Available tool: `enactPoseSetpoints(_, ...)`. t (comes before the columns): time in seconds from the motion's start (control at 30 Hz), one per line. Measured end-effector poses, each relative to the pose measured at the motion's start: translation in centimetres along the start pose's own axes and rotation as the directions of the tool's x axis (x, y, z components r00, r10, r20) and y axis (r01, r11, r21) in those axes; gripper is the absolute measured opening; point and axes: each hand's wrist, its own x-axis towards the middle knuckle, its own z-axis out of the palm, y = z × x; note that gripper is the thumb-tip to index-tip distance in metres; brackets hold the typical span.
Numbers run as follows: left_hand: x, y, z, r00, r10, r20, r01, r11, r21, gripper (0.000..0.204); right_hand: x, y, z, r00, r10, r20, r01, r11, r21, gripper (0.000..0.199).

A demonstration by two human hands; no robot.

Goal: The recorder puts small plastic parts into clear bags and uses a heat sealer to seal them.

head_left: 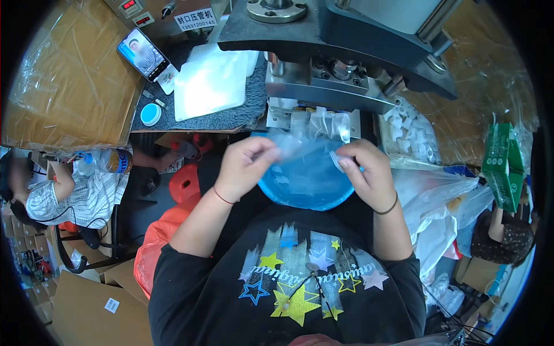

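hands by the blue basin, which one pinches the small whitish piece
The right hand: the small whitish piece is in its pinch, whereas the left hand has blurred clear plastic at its tip instead.

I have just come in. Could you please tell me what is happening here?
A person has both hands over a blue basin. The left hand seems to pinch a clear plastic piece, blurred; the right hand holds a small whitish piece. Beyond the basin stands a metal machine, with white parts bagged near its right side.
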Motion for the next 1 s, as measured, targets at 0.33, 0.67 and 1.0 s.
enactPoseSetpoints(0.33, -1.5, 0.3, 5.9, 0.921, -0.186, 0.344, 0.333, 0.833, -0.442, 0.023, 2.8, -0.1, -2.3, 1.0, -0.02, -0.023, 0.02, 1.0, 0.013, 0.011)
enactPoseSetpoints(0.67, -1.7, -0.3, 7.8, 0.921, -0.14, 0.363, 0.295, 0.861, -0.415, 0.026, 2.2, -0.6, -2.4, 0.984, 0.175, 0.012, -0.175, 0.972, 0.157, 0.014)
enactPoseSetpoints(1.0, -1.6, -0.2, 7.4, 0.777, -0.244, 0.58, 0.57, 0.663, -0.485, 0.018, 1.2, 1.5, -4.3, 0.995, 0.093, -0.028, -0.097, 0.925, -0.368, 0.018)
